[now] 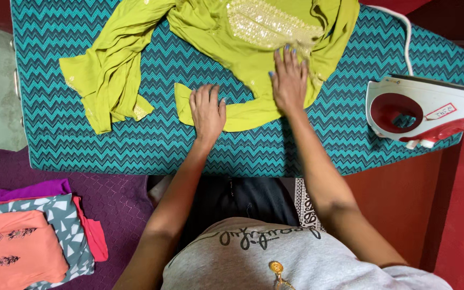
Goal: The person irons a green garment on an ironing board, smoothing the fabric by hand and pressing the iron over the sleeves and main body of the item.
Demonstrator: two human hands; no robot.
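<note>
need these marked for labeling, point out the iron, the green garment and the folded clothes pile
iron (430, 110): head view, on its white body
green garment (243, 59): head view, on its plain cloth
folded clothes pile (17, 252): head view, on the top orange piece

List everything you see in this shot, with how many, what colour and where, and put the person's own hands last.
garment: one, lime green with pale embroidery at the chest, spread across the top of the ironing board.
ironing board: one, teal zigzag cover, fills the upper frame.
iron: one, white and red, resting on its side at the board's right end.
cord: one, white, running up from the iron.
folded clothes: one stack, peach, grey-patterned, pink and purple, lower left.
purple cloth: one, under the stack.
left hand: flat on the garment's lower edge.
right hand: flat on the garment below the embroidery.
</note>
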